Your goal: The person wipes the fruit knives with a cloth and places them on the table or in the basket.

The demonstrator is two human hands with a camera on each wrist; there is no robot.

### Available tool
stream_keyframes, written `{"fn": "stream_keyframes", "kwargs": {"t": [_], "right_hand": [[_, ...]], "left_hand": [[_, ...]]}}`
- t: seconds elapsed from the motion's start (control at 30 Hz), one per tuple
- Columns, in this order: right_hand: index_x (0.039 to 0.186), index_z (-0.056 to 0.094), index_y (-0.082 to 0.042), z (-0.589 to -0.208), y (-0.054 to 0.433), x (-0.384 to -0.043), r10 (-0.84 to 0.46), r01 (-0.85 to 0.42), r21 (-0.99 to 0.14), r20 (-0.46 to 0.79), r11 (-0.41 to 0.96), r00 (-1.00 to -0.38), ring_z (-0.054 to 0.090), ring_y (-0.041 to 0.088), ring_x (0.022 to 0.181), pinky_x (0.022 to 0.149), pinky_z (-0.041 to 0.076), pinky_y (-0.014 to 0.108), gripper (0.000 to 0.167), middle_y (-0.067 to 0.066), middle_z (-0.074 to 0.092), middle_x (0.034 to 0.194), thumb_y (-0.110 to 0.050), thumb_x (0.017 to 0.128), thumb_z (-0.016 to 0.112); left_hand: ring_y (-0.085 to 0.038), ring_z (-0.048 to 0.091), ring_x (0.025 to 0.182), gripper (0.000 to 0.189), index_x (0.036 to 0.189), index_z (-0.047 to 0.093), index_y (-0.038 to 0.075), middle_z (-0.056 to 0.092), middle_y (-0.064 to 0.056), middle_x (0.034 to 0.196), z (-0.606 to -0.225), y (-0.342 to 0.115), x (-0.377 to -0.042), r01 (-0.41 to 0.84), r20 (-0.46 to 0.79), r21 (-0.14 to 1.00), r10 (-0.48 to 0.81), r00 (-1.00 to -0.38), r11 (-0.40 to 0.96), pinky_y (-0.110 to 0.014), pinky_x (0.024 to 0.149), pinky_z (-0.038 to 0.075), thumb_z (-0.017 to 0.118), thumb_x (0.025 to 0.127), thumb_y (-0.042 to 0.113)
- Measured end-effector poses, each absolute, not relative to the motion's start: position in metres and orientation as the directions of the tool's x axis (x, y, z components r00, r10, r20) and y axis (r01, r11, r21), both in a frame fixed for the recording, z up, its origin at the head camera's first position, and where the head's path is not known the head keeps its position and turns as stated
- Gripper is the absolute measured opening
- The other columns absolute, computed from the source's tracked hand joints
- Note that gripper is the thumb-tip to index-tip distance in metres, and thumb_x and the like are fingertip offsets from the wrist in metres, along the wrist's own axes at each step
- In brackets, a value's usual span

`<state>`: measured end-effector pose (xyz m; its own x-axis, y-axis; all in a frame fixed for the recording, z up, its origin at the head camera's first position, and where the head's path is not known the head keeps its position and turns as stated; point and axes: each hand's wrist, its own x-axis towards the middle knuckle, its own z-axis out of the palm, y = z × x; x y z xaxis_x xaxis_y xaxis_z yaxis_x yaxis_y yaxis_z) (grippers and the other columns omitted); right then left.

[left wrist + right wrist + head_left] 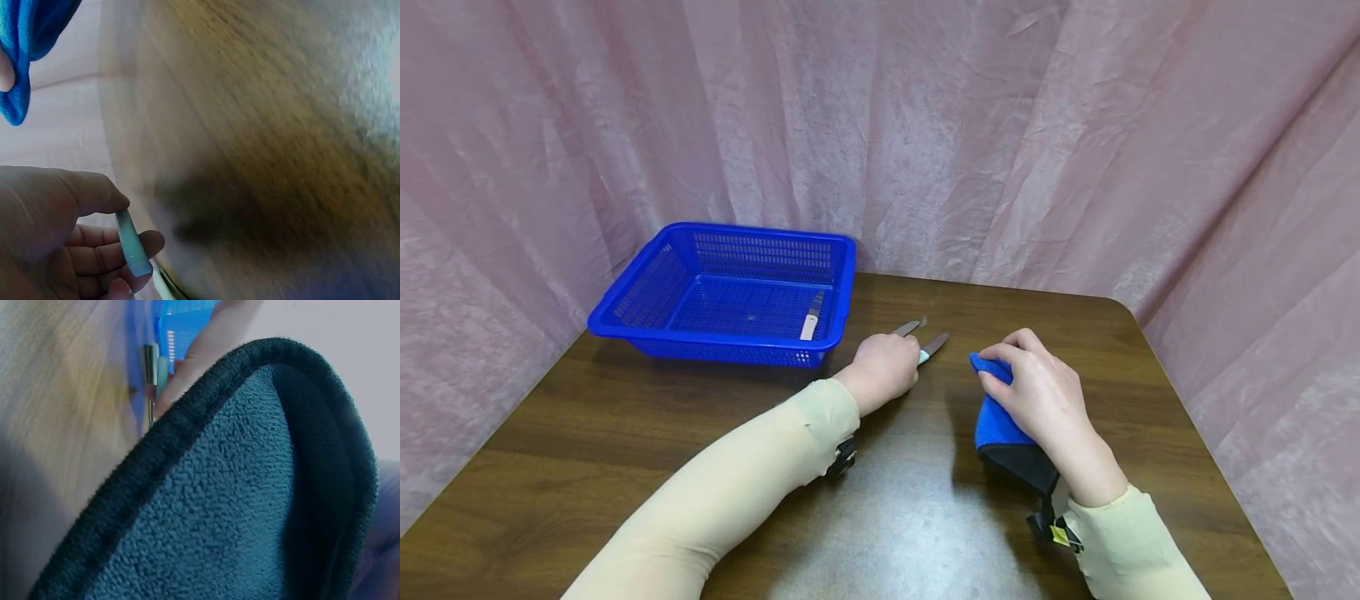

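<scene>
My left hand (883,368) pinches the mint-green handle (132,247) of a small knife between thumb and fingers. Its blade (936,342) points away to the right, just above the table. A second blade (907,327) shows beyond the knuckles; the hand hides its handle in the head view. To the right, my right hand (1047,387) grips a blue cloth (998,422) between thumb and fingers. The cloth hangs down, with a black lower part. Close up in the right wrist view, the cloth's fuzzy face (219,494) and dark border hide the right hand.
A blue plastic basket (722,342) with slotted walls stands at the back left of the brown wooden table (880,517). Inside it, near the right wall, lies a white-handled knife (810,323). A pink curtain (925,150) hangs behind the table and along its sides.
</scene>
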<state>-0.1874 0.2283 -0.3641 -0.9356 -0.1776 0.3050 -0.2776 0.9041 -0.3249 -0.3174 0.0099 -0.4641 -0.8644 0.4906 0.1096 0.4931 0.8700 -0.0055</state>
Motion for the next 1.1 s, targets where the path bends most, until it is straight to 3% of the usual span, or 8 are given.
{"fn": "stream_keyframes", "kwargs": {"t": [0.17,0.23,0.43,0.73,1.1], "right_hand": [[0.124,0.084,-0.015,-0.362,0.226,-0.187,-0.179,-0.279,-0.326,0.306,0.903,-0.935,0.073,0.033,0.094,0.077,0.057,0.055,0.025,0.009,0.066,0.122,-0.021,0.100,0.081],[0.124,0.084,-0.015,-0.362,0.225,-0.188,-0.179,-0.280,-0.326,0.308,0.903,-0.934,0.073,0.032,0.094,0.077,0.057,0.055,0.025,0.009,0.066,0.122,-0.021,0.100,0.081],[0.124,0.084,-0.015,-0.361,0.223,-0.188,-0.176,-0.281,-0.329,0.314,0.902,-0.933,0.073,0.032,0.097,0.078,0.057,0.056,0.026,0.009,0.066,0.123,-0.022,0.100,0.081],[0.125,0.084,-0.017,-0.357,0.220,-0.186,-0.171,-0.281,-0.334,0.324,0.900,-0.931,0.072,0.032,0.098,0.079,0.056,0.056,0.026,0.008,0.066,0.124,-0.022,0.100,0.081],[0.126,0.083,-0.018,-0.351,0.208,-0.183,-0.200,-0.314,-0.338,0.333,0.887,-0.921,0.072,0.032,0.097,0.079,0.057,0.055,0.026,0.006,0.066,0.124,-0.023,0.100,0.081]], "left_hand": [[-0.030,0.075,0.077,0.018,0.092,0.071,0.013,0.076,-0.007,0.089,-0.466,0.006,-0.314,0.518,0.169,0.022,0.507,-0.845,0.855,-0.053,0.068,0.062,0.078,0.091,0.029],[-0.030,0.075,0.077,0.015,0.093,0.069,0.009,0.076,-0.009,0.088,-0.436,0.004,-0.290,0.513,0.157,0.042,0.502,-0.851,0.857,-0.051,0.070,0.063,0.077,0.092,0.022],[-0.027,0.073,0.068,0.018,0.096,0.066,0.008,0.073,-0.007,0.080,-0.397,-0.007,-0.251,0.519,0.193,0.053,0.501,-0.844,0.853,-0.045,0.063,0.061,0.078,0.098,0.022],[-0.030,0.068,0.059,0.022,0.095,0.062,0.005,0.067,-0.007,0.072,-0.389,-0.033,-0.224,0.560,0.354,0.028,0.516,-0.780,0.828,-0.047,0.053,0.056,0.080,0.095,0.018],[-0.032,0.068,0.061,0.026,0.095,0.059,0.003,0.065,-0.008,0.069,-0.381,-0.061,-0.196,0.586,0.414,0.042,0.519,-0.747,0.809,-0.047,0.053,0.055,0.083,0.094,0.014]]}}
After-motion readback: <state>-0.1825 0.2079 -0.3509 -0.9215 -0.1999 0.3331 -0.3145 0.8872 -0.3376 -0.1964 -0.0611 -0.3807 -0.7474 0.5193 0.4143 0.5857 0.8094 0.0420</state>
